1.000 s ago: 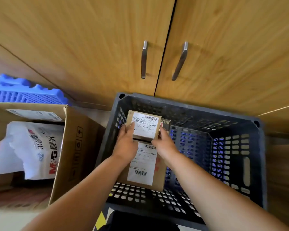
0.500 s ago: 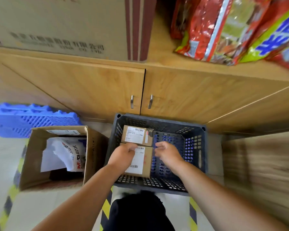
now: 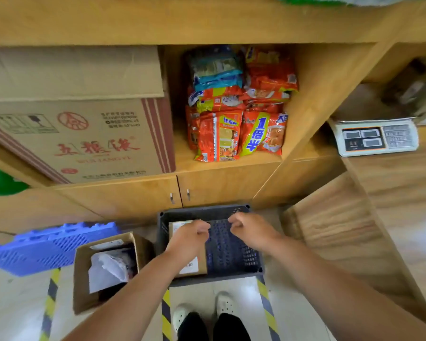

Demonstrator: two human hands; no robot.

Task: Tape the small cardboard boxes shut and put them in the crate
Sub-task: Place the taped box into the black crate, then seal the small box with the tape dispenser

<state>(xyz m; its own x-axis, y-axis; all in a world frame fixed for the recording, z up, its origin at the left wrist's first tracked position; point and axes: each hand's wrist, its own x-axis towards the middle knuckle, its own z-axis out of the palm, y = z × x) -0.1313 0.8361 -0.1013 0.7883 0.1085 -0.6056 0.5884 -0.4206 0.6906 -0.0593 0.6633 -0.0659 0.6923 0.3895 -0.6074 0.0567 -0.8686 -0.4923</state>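
Your left hand [image 3: 190,238] and right hand [image 3: 250,232] hover over the dark plastic crate [image 3: 202,209], fingers loosely curled and holding nothing. Two labelled small cardboard boxes [image 3: 194,265] lie flat along the crate's left side. The right side is bare, so a box dropped carelessly there could slide or tip, and your shoes [image 3: 223,303] are near enough to kick the crate if you step forward.
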